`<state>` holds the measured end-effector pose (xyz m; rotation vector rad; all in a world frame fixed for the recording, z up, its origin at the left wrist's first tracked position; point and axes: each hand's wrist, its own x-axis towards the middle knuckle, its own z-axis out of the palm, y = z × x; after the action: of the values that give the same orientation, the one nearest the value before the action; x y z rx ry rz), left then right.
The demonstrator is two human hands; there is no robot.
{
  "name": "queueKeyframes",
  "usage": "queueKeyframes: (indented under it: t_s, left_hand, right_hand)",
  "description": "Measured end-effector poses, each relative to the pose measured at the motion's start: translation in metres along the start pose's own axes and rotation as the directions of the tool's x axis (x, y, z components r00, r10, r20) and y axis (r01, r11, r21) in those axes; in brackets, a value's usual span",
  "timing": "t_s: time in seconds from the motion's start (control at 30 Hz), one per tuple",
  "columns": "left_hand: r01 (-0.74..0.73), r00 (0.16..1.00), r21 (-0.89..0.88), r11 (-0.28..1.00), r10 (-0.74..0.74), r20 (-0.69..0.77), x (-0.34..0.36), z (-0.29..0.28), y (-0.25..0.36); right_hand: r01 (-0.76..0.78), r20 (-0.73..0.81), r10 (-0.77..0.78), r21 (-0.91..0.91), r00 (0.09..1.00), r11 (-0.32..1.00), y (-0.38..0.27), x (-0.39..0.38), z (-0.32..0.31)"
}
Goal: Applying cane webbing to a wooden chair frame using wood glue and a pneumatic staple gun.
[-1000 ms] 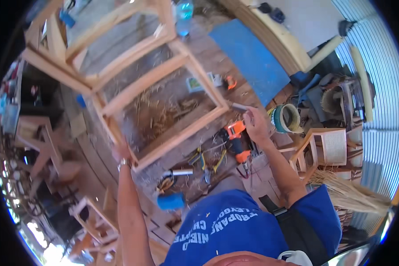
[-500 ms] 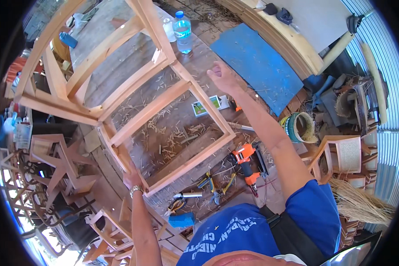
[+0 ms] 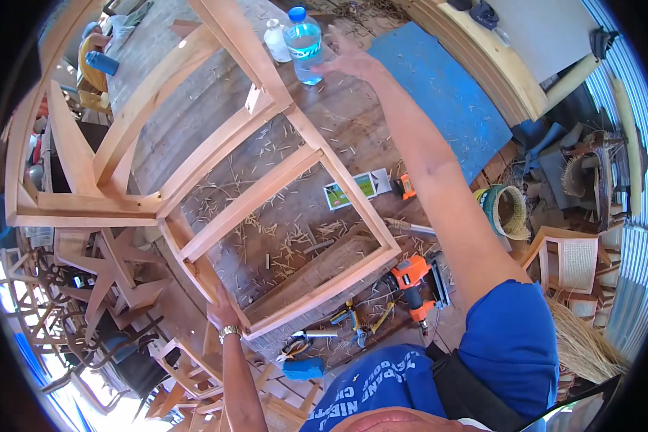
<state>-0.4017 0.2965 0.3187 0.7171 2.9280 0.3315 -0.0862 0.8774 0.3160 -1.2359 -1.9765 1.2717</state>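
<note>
- Reaching farther out than half a second ago, the right hand (image 3: pixel 349 59) has gone from the near edge of the blue sheet (image 3: pixel 446 93) to the clear water bottle (image 3: pixel 304 55); the left hand (image 3: pixel 223 312) stays at the same corner of the wooden frame (image 3: pixel 252 204).
- Right hand: fingers parted and not closed up, at the right side of the bottle; whether they touch it I cannot tell.
- Left hand: gripping the frame at its near left corner, with a metal-banded watch (image 3: pixel 230 330) on the wrist.
- Water bottle: upright on the desk (image 3: pixel 194 126), blue cap on, beyond the frame and just beside a smaller white bottle (image 3: pixel 276 42).
- Wooden frame: lying tilted over the desk, its rails making open rectangles, with pale shavings scattered on the boards beneath.
- Green-and-white packet (image 3: pixel 351 190): partly behind the frame's right rail, near a small orange thing half hidden by the right forearm.
- Orange-and-black power tool (image 3: pixel 412 281): just beside the frame's near right corner.
- Yellow-handled pliers (image 3: pixel 356 320) and a blue block (image 3: pixel 304 369): on the near side of the frame, toward the person.
- Farther right: a green bucket (image 3: pixel 488 203) and a bundle of straw (image 3: pixel 587 342).
</note>
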Motion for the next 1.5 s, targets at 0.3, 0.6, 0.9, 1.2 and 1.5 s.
queueKeyframes:
  t_s: [0.3, 0.6, 0.9, 1.2, 1.5]
  left_hand:
    - [0.097, 0.992, 0.015, 0.995, -0.098, 0.079, 0.004, 0.007, -0.01]
    - [0.116, 0.987, -0.182, 0.976, -0.092, 0.132, 0.001, 0.01, 0.002]
    - [0.092, 0.987, -0.277, 0.957, -0.049, 0.156, 0.0, 0.01, 0.0]
    - [0.114, 0.992, -0.2, 0.973, -0.099, 0.081, -0.005, -0.004, 0.003]
    - [0.188, 0.976, -0.215, 0.958, -0.158, 0.15, -0.006, -0.01, -0.007]
  right_hand:
    - [0.242, -0.168, -0.217, 0.149, 0.962, 0.959, 0.028, 0.032, 0.055]
    - [-0.017, 0.023, 0.018, -0.046, 1.0, 0.999, 0.02, -0.158, 0.039]
    - [0.137, 0.523, -0.097, -0.038, 0.847, 0.99, 0.063, -0.148, -0.072]
    - [0.42, -0.072, -0.497, -0.438, 0.865, 0.795, -0.05, 0.069, 0.006]
    - [0.229, -0.062, -0.297, -0.494, 0.953, 0.839, -0.008, 0.15, 0.065]
